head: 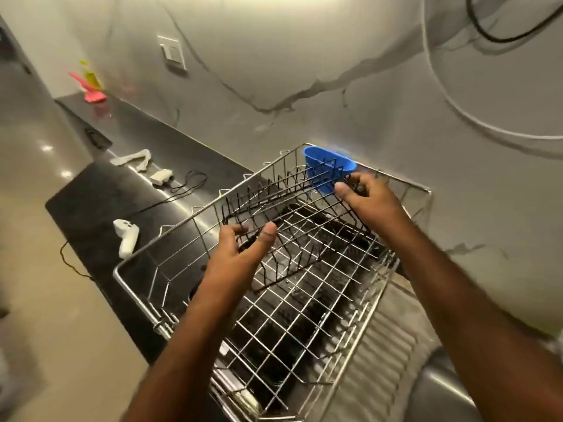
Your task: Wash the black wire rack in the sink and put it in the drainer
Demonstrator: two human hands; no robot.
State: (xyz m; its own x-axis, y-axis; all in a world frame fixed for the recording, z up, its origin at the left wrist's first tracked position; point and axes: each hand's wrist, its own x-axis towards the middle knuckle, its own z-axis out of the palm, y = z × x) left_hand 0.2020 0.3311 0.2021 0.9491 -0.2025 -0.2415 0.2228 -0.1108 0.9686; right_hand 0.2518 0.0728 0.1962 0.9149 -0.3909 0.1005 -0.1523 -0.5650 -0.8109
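At the centre of the frame the black wire rack [292, 226] hangs tilted over the silver wire drainer [304, 315]. The left hand [240, 254] holds its lower left edge, fingers curled round the wires. The right hand [368, 196] grips the upper right corner beside a blue cup [326, 169], apparently clipped to the drainer's rim.

— Black wire rack [292, 226]: thin metal rods, dark matt coating.
— Drainer [304, 330]: bright shiny steel wire. Blue cup [323, 175]: smooth plastic.
— Countertop [100, 205]: dark, glossy. Wall [304, 71]: polished, marble-veined.
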